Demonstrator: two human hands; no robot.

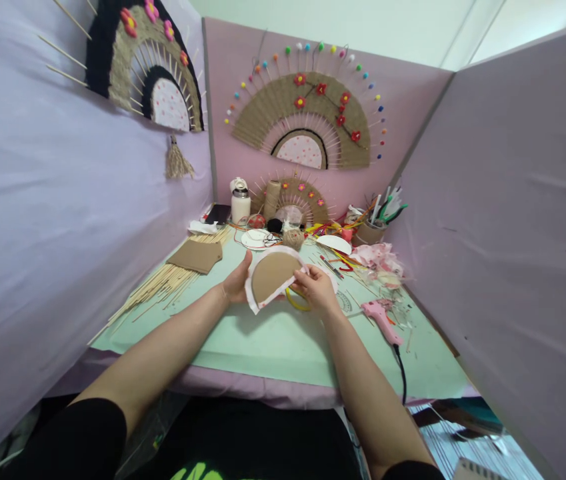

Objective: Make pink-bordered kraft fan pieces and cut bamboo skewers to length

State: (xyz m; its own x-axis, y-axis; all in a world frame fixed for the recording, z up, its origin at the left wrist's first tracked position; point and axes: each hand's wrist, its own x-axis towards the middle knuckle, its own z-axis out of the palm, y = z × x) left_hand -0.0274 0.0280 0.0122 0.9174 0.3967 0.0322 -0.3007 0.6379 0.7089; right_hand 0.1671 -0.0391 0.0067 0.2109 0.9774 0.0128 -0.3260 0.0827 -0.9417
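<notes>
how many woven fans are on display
3: a black-edged jute fan on the left wall, a large red-flowered jute fan on the back wall, a small jute fan standing below it. More may be hidden.

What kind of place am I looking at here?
Probably a handicraft workbench inside pink partition panels. Woven fans hang on them, a pink glue gun and bamboo sticks lie on the green table, and the left hand and right hand hold a half-round cardboard piece.

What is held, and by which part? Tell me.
A half-round brown card edged in white: left hand at its left edge, right hand at its right edge.
</notes>
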